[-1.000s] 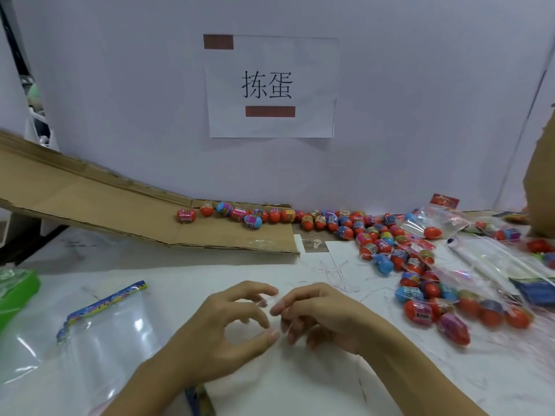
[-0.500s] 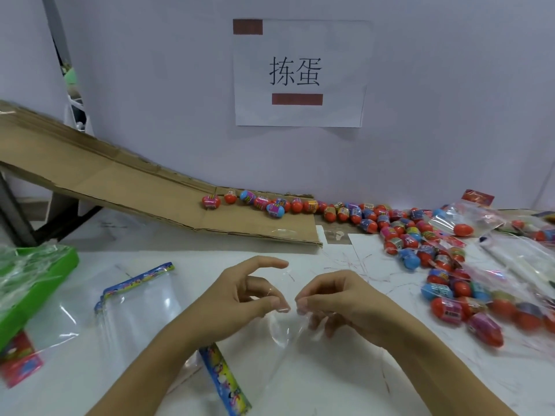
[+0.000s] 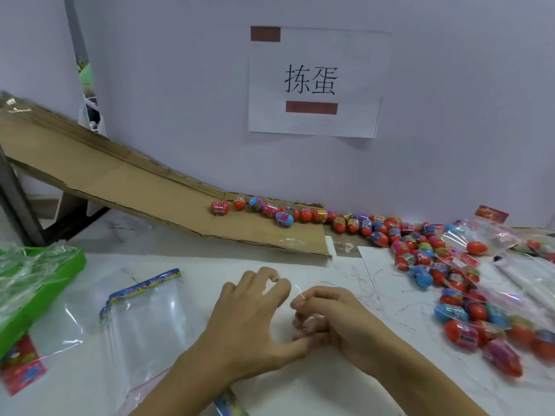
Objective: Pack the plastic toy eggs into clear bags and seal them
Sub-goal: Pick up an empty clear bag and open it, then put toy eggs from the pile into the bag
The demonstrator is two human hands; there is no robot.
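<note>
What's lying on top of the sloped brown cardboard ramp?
A row of plastic toy eggs rests near the lower end of the cardboard ramp. What lies under the ramp is hidden.

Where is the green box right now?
In the head view, the green box sits at the far left edge of the table, below the low end of the cardboard ramp, with crinkled clear plastic piled on it.

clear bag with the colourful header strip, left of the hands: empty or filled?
Empty. The clear plastic bag with the colourful header strip lies flat on the white table; the tabletop shows through it and no eggs are inside.
</note>
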